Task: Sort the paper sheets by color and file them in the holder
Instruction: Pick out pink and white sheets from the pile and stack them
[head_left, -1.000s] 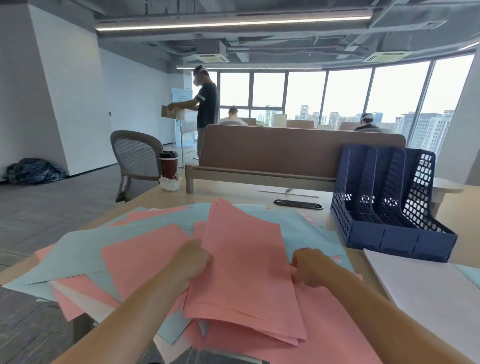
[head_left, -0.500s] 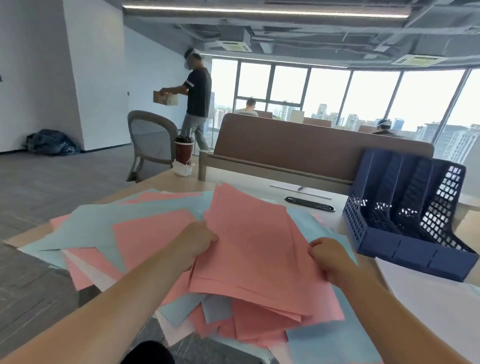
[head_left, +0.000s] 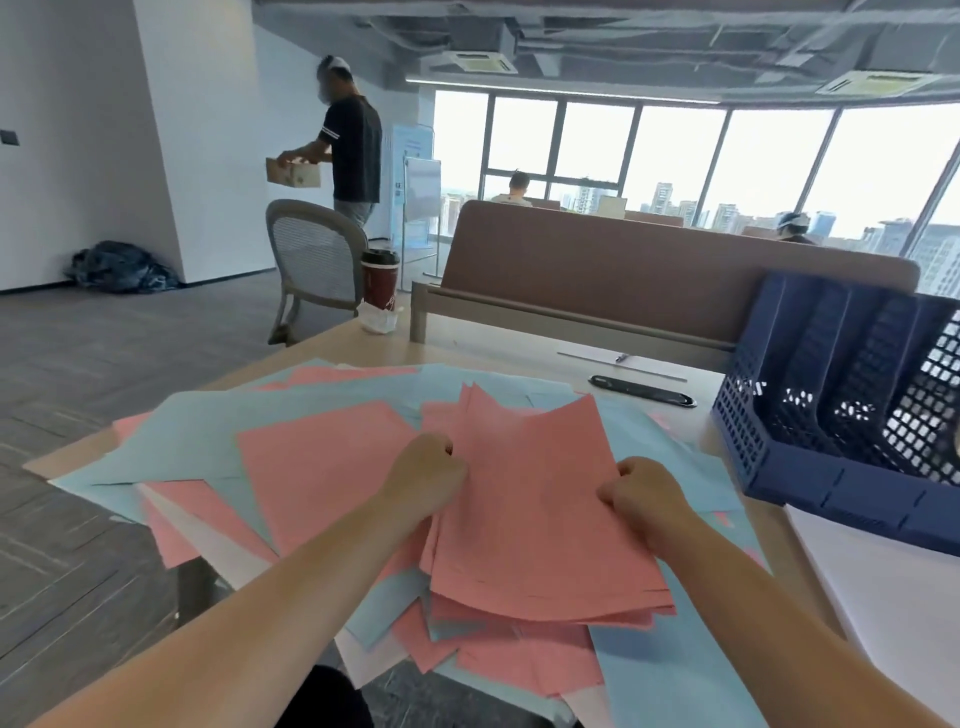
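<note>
I pinch the limp, slippery pink stack (head_left: 530, 514) by its side edges, left hand (head_left: 423, 475) and right hand (head_left: 641, 493), mid-desk.

Your left hand (head_left: 423, 480) and right hand (head_left: 641, 496) grip the held stack (head_left: 530, 509) at its 9 and 3 o'clock edges, over the loose sheets (head_left: 208, 436) spread on the table (head_left: 519, 353) before you. Holder (head_left: 831, 415) on the table at 2 o'clock, beside the spread. Cup (head_left: 380, 278) at 11 o'clock on the far edge, chair (head_left: 311, 254) behind it.
</note>
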